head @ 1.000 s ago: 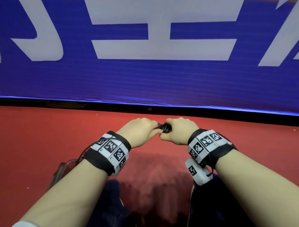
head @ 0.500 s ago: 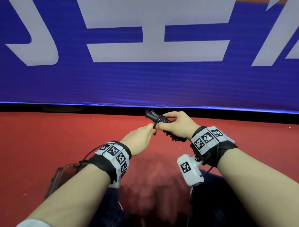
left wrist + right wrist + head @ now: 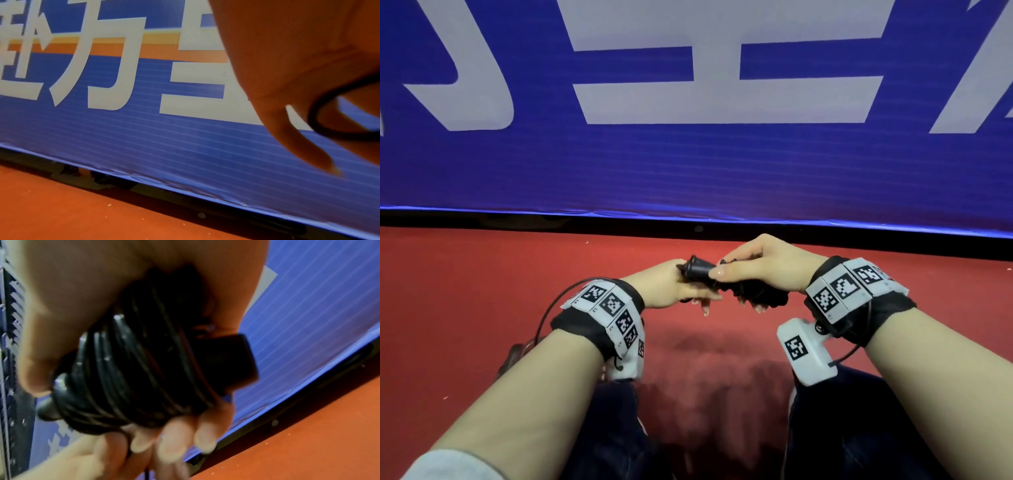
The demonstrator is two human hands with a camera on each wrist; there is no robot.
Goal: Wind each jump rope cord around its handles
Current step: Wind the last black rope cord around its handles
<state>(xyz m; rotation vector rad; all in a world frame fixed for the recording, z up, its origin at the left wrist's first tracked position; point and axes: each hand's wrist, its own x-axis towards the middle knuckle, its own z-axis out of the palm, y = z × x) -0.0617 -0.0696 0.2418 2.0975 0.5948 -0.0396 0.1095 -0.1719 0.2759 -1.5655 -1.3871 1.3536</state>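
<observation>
Right hand [image 3: 763, 270]: curled round the black plastic jump rope handles [image 3: 700, 269], thumb lying along the top and fingertips [image 3: 185, 444] tucked under the bundle; this grip seems meant to keep the two handles together as one spool and to pin the turns already laid.
Black glossy rope cord [image 3: 131, 369]: wound in many close turns around the handles, the coil sitting in the right palm; a flared handle end [image 3: 236, 361] sticks out bare past the windings.
Left hand [image 3: 674, 286]: at the free handle tips, touching the bundle, fingers bent around the end. The left wrist view shows a loop of cord [image 3: 320, 116] passing by its fingers, so it is probably feeding or tucking the last loose length.
Where the rope is: held in the air between both hands, above the red carpeted floor [image 3: 482, 291] and in front of the blue banner with white characters [image 3: 688, 164].
Stage, as I judge it: winding nearly finished; the tail end likely needs securing, or the turns may slip loose.
</observation>
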